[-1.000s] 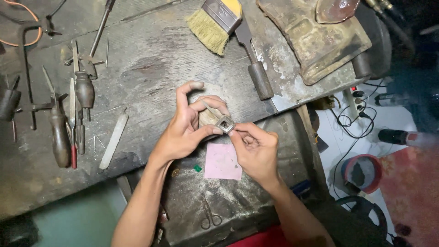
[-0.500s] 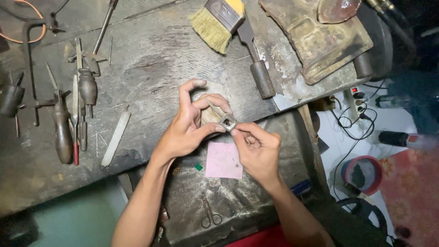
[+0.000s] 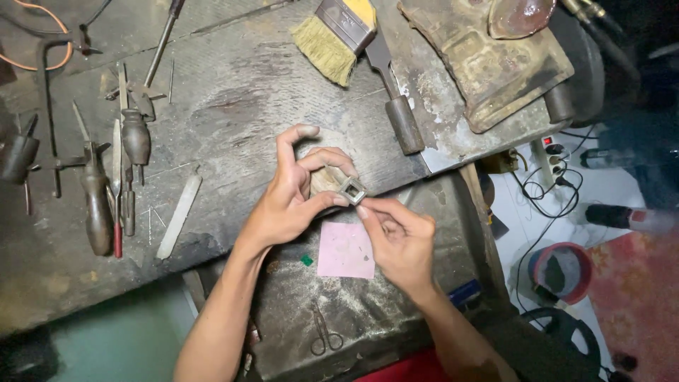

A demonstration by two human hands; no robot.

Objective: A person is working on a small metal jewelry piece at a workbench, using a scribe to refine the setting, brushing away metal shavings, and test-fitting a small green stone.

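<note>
My left hand (image 3: pixel 293 194) pinches a small square metal frame (image 3: pixel 351 188) between thumb and fingers, held against a rounded wooden peg (image 3: pixel 324 178) at the bench edge. My right hand (image 3: pixel 399 237) comes in from the lower right, its thumb and forefinger closed together and touching the frame's lower side; whether a tiny piece sits between them I cannot tell. Just under both hands lies a pink square of paper (image 3: pixel 345 250) on the dark lower tray (image 3: pixel 424 205), with a tiny green stone (image 3: pixel 306 260) beside it.
Several files and wooden-handled gravers (image 3: pixel 99 198) lie at the left of the worn bench (image 3: pixel 233 106). A yellow-bristled brush (image 3: pixel 332 35) and a dark cylindrical handle (image 3: pixel 403 124) lie at the top. Small scissors (image 3: pixel 324 338) rest on the tray. Cables and a power strip (image 3: pixel 548 159) are at the right.
Both hands stay together on the small frame with only slight finger shifts. The view has drifted a little.
</note>
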